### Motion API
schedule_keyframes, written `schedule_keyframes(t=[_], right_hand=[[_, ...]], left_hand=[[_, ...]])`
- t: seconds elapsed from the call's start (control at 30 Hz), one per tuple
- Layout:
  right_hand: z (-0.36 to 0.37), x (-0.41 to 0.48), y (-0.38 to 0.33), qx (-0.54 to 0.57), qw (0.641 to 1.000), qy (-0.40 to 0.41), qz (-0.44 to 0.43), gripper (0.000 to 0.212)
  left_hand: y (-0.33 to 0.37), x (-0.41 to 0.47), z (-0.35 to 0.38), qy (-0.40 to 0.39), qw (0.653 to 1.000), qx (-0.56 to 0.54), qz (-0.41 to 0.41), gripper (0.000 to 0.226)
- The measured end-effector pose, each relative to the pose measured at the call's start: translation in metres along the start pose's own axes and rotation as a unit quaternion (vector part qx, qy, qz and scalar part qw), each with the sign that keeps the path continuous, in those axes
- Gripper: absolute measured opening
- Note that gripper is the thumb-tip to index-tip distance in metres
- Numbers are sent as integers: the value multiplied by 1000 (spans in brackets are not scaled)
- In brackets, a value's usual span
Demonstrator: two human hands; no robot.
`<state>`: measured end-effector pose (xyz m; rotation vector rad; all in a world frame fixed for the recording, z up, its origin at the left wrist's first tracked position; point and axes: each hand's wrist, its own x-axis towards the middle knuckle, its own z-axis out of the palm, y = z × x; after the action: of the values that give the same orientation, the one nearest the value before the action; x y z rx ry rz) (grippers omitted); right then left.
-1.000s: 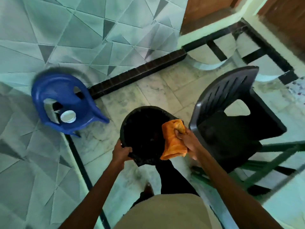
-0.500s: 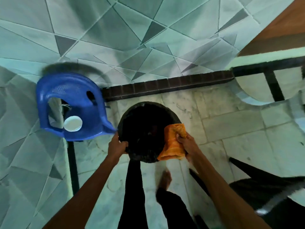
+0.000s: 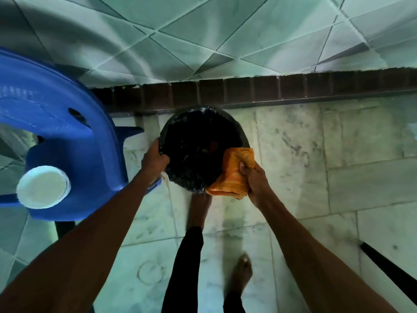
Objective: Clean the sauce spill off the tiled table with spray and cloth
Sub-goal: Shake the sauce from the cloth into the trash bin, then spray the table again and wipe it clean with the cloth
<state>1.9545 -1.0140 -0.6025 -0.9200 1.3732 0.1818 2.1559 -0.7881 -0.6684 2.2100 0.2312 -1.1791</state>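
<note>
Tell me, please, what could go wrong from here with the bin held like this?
The right hand pins the orange cloth against the rim of the black bin, so that grip may slip. The left hand grips the bag-lined edge, which might tear. A bare foot lies right below.

At frame centre, a black-lined bin (image 3: 200, 150) is gripped by the left hand (image 3: 154, 158); an orange cloth (image 3: 234, 175) is clutched by the right hand (image 3: 256, 179).

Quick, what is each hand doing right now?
Left hand: closed, gripping the rim of the black bin.
Right hand: closed, holding the orange cloth.
</note>
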Motion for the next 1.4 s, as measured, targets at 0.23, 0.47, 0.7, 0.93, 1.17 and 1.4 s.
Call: schedule_keyframes(t=[0.23,0.47,0.7,0.93,1.17,1.4], right_hand=[[30,53,8,5,1000,-23,3,50],[47,56,-9,4,1000,-12,4,48],[37,10,-39,-8,998,57,-24,32],[-15,-141,-91,125,992,22,-10,32],[-81,-364,-107,297,954,-25,16,42],[-164,-587,-25,397,915,57,-43,32]], left_hand=[[31,49,-10,11,999,42,-19,69],[36,55,-11,12,998,31,-58,74],[75,7,-16,92,990,56,-90,88],[154,-150,-14,-144,987,-27,67,21],[232,-375,-5,-335,933,-133,-10,26],[224,-595,11,-455,885,38,88,52]])
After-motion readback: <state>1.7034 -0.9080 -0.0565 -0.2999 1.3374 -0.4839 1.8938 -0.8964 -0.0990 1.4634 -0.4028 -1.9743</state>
